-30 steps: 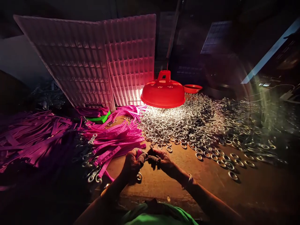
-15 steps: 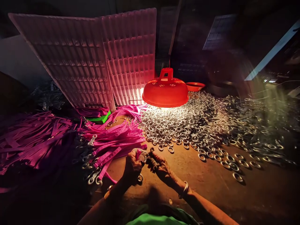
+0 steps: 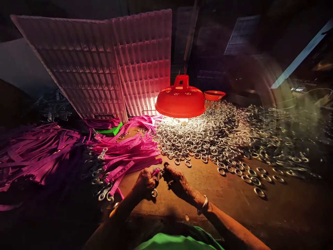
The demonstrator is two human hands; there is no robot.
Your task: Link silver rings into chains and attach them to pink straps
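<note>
My left hand is closed around a pink strap, of which only a short bit shows at the fingers. A metal ring hangs just below that hand. Fingers curled, my right hand meets the left one at the strap's end; a small metallic glint lies between them, too small to name. Wrappings cover some of the fingers. To the left of my hands lies a bundle of pink straps, several with metal clasps and rings at their near ends. Loose metal rings lie beyond my right hand.
A red lamp hangs low over a large heap of metal rings. Behind the straps stand pink-lit ribbed panels and a green tray. More pink straps lie far left. A red bowl sits at the back.
Both hands stay together, with the right hand turned slightly and its fingers more tucked in. The whole view has shifted a little. A blurred shape at the right has moved.
</note>
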